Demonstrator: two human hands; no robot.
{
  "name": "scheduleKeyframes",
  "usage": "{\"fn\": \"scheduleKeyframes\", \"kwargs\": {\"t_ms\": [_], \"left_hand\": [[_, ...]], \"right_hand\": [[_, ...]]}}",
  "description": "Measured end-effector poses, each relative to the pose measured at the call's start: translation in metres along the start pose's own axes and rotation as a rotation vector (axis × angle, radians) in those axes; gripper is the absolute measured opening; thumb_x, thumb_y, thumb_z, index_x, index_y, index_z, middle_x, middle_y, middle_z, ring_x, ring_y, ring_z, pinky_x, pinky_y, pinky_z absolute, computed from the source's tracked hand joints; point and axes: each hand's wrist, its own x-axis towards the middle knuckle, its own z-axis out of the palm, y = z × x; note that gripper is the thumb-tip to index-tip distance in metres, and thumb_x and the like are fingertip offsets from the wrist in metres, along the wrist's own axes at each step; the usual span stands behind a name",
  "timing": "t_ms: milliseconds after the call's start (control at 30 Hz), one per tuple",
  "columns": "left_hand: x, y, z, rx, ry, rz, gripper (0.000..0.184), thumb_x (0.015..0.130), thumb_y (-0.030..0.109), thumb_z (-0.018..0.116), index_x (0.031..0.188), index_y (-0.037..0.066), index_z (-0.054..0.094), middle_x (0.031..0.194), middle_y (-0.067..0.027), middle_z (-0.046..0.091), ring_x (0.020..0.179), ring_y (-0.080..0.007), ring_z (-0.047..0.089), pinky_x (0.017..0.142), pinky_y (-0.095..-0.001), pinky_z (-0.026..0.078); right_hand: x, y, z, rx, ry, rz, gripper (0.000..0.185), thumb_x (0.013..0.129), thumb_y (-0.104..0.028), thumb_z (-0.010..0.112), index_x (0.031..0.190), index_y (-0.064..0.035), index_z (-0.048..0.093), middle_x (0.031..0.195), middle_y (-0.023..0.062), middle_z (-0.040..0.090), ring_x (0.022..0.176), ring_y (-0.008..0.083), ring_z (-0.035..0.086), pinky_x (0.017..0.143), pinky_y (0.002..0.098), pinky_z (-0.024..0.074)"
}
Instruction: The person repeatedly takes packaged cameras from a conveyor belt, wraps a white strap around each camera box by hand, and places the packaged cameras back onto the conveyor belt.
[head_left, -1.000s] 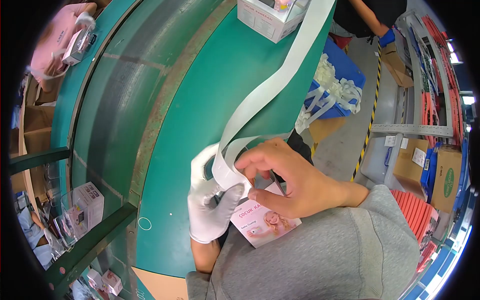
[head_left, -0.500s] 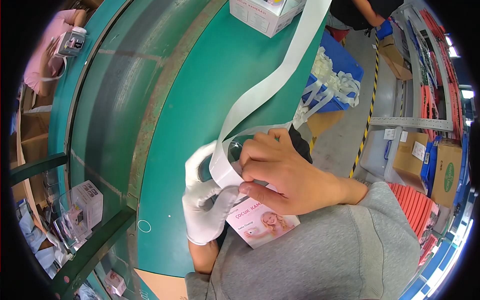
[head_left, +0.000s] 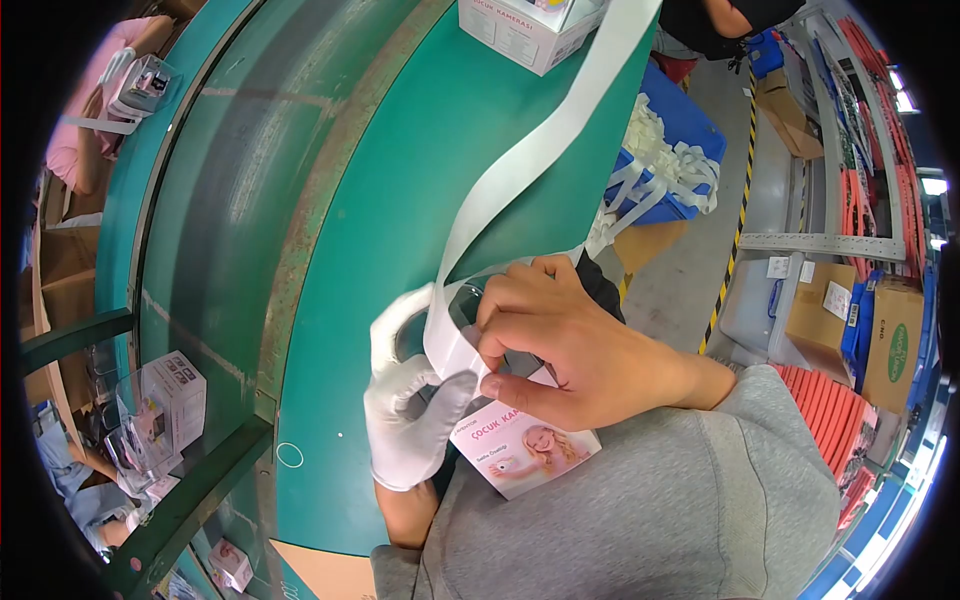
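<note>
A long glossy white strip of tape (head_left: 520, 165), like label backing, runs down from the top and loops between my hands. My left hand (head_left: 405, 410), in a white glove, is curled around the lower loop with its thumb and fingers. My bare right hand (head_left: 565, 345) pinches at the strip's edge, thumb and fingertips close to the gloved thumb. Whether a label sits in that pinch is hidden. Just below my hands is a pink and white camera box (head_left: 525, 450), tilted against my grey sweatshirt, with a clear plastic part above it, partly covered by my fingers.
Another printed box (head_left: 530, 35) stands at the green table's (head_left: 390, 200) far end. A blue bin (head_left: 690, 130) with crumpled white strips is on the right. Left, beyond a green metal rail (head_left: 190, 500), lie a conveyor, more boxes (head_left: 175, 400) and co-workers' hands.
My right fingertips have shifted slightly at the strip and its loop has turned a little. The pink-sleeved co-worker's hand has moved over their packaged item; my left hand stays nearly still.
</note>
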Motion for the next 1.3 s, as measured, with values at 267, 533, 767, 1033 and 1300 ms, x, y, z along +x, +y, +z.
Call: {"fn": "scheduleKeyframes", "kwargs": {"t_ms": [267,533,767,1033,1300], "left_hand": [[0.001,0.008,0.004,0.020,0.019,-0.051,0.024,0.069,0.001,0.087,0.090,0.004,0.075,0.141,-0.0171,0.057,0.127,-0.0326,0.055,0.108,-0.0446,0.043],[0.004,0.008,0.007,0.079,0.047,-0.054,0.018,0.075,0.001,0.081,0.090,0.001,0.071,0.140,-0.0161,0.058,0.127,-0.0331,0.054,0.108,-0.0436,0.043],[0.001,0.005,0.003,0.087,-0.017,-0.020,0.042,0.072,0.003,0.081,0.112,0.004,0.070,0.141,-0.0172,0.056,0.128,-0.0347,0.053,0.108,-0.0461,0.043],[-0.007,-0.003,0.003,-0.112,-0.046,-0.003,0.082,0.061,0.010,0.086,0.138,0.007,0.056,0.148,-0.0213,0.047,0.129,-0.0389,0.052,0.109,-0.0508,0.043],[-0.010,0.000,0.006,0.069,-0.066,-0.080,0.083,0.058,0.006,0.087,0.135,0.006,0.056,0.150,-0.0226,0.043,0.130,-0.0392,0.052,0.105,-0.0493,0.047]], "right_hand": [[0.002,0.005,-0.001,-0.128,-0.026,-0.081,0.011,0.089,-0.008,0.068,0.087,-0.0121,0.058,0.096,0.0016,0.051,0.091,0.0214,0.044,0.093,0.0405,0.0281],[0.003,0.005,0.000,-0.001,-0.024,-0.026,0.012,0.089,-0.006,0.066,0.084,-0.0116,0.057,0.096,0.0012,0.050,0.091,0.0224,0.044,0.096,0.0411,0.0280],[0.001,0.002,-0.005,0.028,-0.044,-0.008,0.012,0.089,-0.007,0.066,0.084,-0.0118,0.057,0.098,0.0016,0.051,0.092,0.0230,0.044,0.097,0.0410,0.0271],[-0.009,-0.002,-0.002,-0.001,-0.064,0.008,0.012,0.088,-0.009,0.068,0.085,-0.0125,0.058,0.100,0.0017,0.052,0.094,0.0228,0.044,0.097,0.0433,0.0255],[-0.011,0.005,0.004,-0.055,-0.007,-0.050,0.011,0.088,-0.010,0.069,0.085,-0.0129,0.059,0.100,0.0011,0.053,0.094,0.0223,0.045,0.095,0.0440,0.0252]]}}
